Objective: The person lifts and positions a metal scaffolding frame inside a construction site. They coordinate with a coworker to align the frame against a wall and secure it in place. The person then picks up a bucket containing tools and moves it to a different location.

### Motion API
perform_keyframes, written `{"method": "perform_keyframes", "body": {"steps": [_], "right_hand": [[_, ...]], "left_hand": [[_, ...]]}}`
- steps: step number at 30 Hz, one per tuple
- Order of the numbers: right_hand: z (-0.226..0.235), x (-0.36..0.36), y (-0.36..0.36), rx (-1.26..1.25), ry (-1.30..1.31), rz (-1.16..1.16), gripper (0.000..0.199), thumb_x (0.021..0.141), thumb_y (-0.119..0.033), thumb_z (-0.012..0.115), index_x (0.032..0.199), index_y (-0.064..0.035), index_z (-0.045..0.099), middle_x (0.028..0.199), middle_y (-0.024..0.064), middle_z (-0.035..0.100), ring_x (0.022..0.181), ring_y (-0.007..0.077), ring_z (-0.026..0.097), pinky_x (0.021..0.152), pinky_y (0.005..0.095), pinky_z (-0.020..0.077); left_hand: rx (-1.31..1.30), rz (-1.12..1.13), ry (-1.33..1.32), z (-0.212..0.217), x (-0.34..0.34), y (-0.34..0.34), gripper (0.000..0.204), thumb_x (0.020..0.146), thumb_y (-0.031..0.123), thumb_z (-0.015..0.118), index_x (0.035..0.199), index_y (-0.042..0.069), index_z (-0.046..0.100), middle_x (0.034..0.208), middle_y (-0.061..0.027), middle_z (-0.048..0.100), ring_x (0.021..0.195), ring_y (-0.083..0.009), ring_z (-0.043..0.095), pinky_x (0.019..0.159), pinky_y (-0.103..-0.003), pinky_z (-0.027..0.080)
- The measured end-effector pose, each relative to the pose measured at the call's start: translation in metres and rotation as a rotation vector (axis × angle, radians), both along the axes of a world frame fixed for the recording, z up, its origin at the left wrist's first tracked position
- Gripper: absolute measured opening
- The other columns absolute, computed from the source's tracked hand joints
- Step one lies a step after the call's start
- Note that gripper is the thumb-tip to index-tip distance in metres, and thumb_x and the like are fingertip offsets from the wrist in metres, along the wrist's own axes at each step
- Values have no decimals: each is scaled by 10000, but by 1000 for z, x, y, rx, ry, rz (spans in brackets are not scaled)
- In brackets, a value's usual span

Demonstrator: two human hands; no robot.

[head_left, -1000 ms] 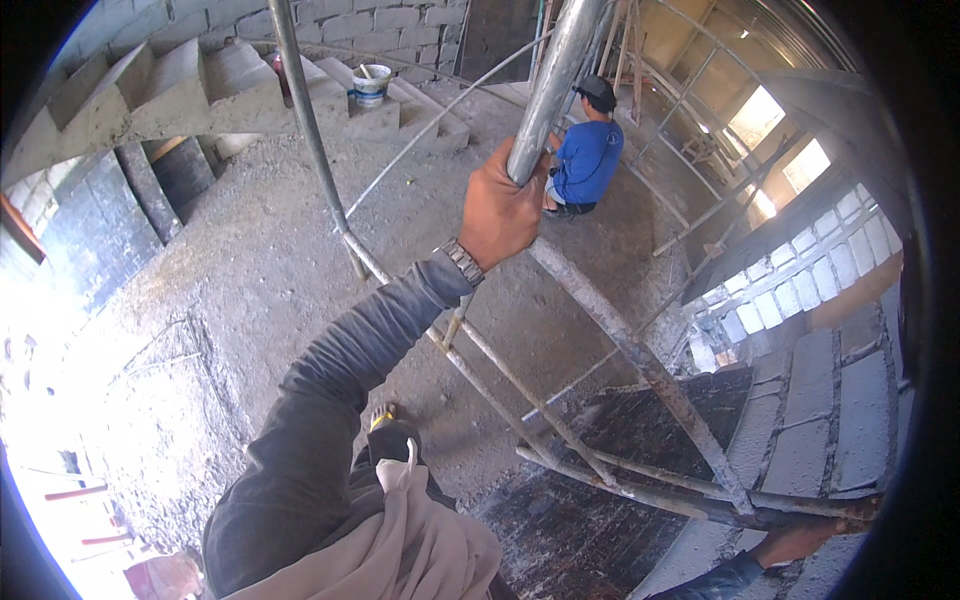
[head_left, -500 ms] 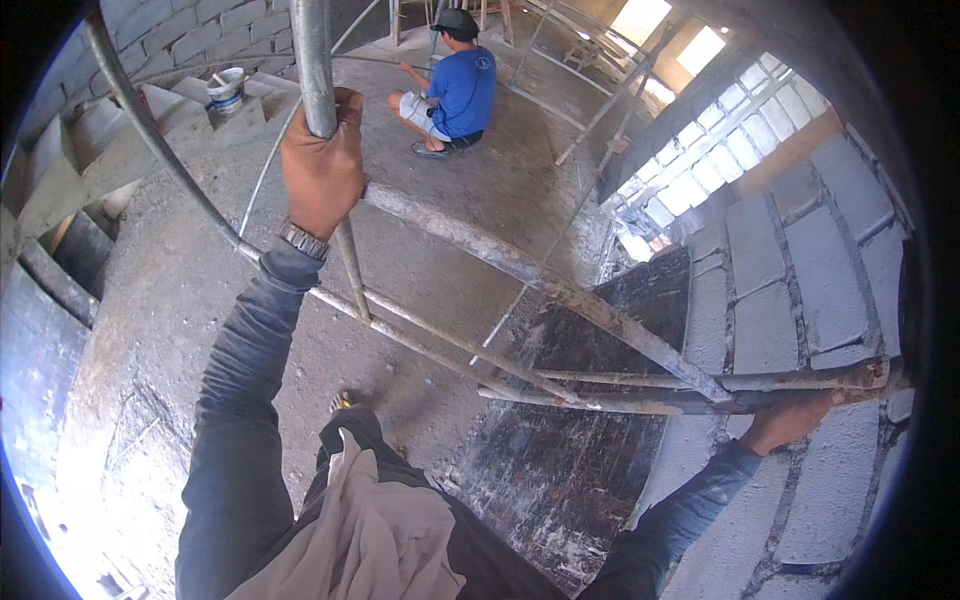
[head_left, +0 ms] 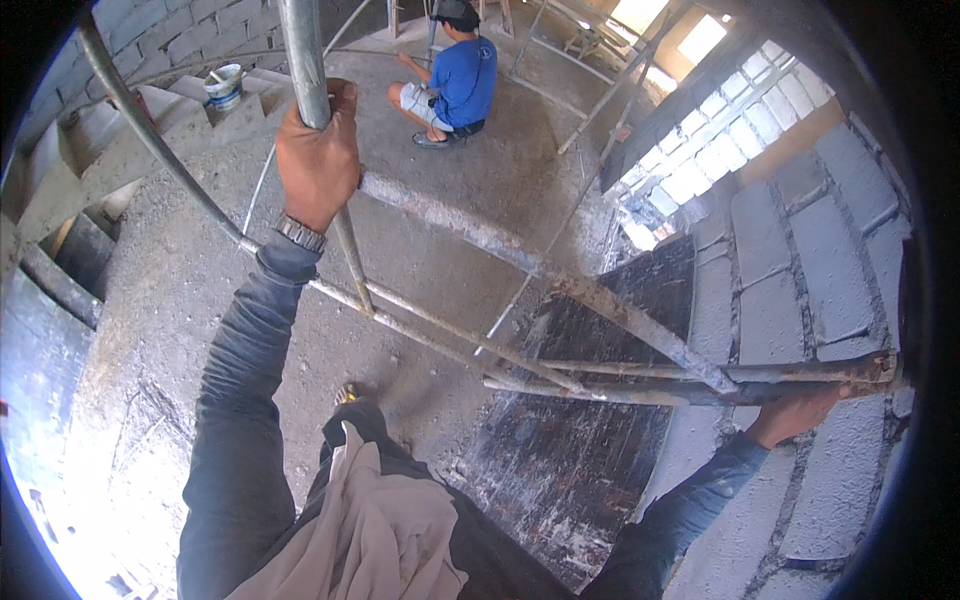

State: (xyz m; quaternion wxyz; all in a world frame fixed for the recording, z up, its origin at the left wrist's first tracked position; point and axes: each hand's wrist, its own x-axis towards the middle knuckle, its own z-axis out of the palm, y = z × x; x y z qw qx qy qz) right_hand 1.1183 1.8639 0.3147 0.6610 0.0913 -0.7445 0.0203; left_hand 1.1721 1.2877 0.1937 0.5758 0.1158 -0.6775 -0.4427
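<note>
Beside a wall of pale blocks [head_left: 835, 255], we stand over a metal tube frame [head_left: 450, 221], our arms spread wide, one hand to the upper left and one to the lower right. Our left hand [head_left: 318, 165] is closed in a fist around a silvery tube [head_left: 306, 60] that runs from the fist to the top edge of view. Our right hand [head_left: 795, 418] lies against the lower side of a dark tube [head_left: 685, 393]; how far its fingers wrap, we cannot tell. Between the two, a rusty tube [head_left: 602, 303] slants from just beside the left fist down and to the right, its lower end appearing to meet the dark tube near the right hand. Our left hand is therefore nearer the slant's upper end, our right nearer its foot; the fist hides whether silvery and rusty tubes join. The dark tube's long axis runs crosswise, its right end over the blocks, touching or apart we cannot tell. Beyond the frame, well apart from our hands, a co-worker [head_left: 465, 80] in a blue shirt squats, and a white-and-blue bucket [head_left: 224, 90] stands on concrete steps [head_left: 200, 125].
</note>
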Motion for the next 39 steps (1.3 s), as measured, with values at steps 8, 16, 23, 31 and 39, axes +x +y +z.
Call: {"method": "perform_keyframes", "body": {"steps": [8, 16, 23, 31, 39], "right_hand": [[-6, 9, -48, -606, -177, 326, 603, 992, -490, 300, 1191, 43, 497, 1059, 196, 616, 901, 279, 612, 833, 426, 503], [0, 18, -55, -701, -181, 332, 666, 994, -523, 240, 1168, 54, 524, 989, 187, 641, 847, 259, 612, 774, 397, 519], [-3, 14, -44, -743, -154, 265, 683, 1002, -519, 232, 1149, 68, 548, 989, 209, 646, 832, 265, 619, 733, 382, 515], [1, 14, -48, -724, -151, 322, 737, 982, -576, 245, 1155, 86, 520, 1077, 238, 596, 861, 272, 609, 754, 374, 508], [-4, 18, -22, -343, -152, 79, 628, 1013, -464, 230, 1014, 76, 551, 880, 227, 636, 753, 315, 600, 697, 415, 499]], "left_hand": [[-231, 55, 60, -4, 2, -5, 164, 903, 118, 597, 994, -2, 663, 739, -3, 597, 601, -46, 504, 544, -220, 433], [-79, -37, 69, -9, 6, -11, 202, 915, 158, 623, 972, -35, 650, 677, 1, 561, 585, -43, 490, 503, -205, 397], [24, -46, -18, -2, 5, -1, 182, 898, 164, 636, 939, -13, 646, 629, 29, 537, 548, -32, 454, 484, -221, 369], [57, -8, -19, 1, 9, 3, 169, 918, 155, 614, 942, -11, 630, 654, 23, 522, 567, -31, 415, 500, -221, 355], [114, -97, 4, 2, 10, 9, 150, 898, 135, 628, 933, -11, 625, 778, -35, 623, 693, -78, 536, 630, -253, 452]]}}
